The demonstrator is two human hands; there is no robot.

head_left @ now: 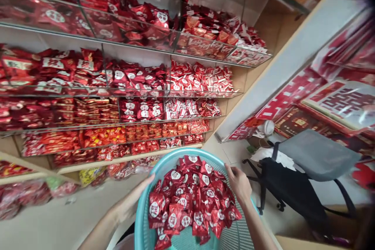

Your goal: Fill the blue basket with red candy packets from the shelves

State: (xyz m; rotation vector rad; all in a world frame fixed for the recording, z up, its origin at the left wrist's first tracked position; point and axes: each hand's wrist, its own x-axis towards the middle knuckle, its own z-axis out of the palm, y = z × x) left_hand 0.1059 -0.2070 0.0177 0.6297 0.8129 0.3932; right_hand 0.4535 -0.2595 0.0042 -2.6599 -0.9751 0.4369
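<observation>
the left hand [127, 201] lies against the rim, finger closure not discernible, while the right hand [240, 184] grasps the opposite rim of the teal basket [142, 215], its red packets [183, 202] heaped high, so uneven support could spill some onto the floor [55, 228] before the shelves [111, 162].

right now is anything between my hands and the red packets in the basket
Only the side of the teal basket: its left wall stands between the left hand and the red packets. The right hand is at the right rim, close beside them. Nothing visible covers the pile from above.
</observation>
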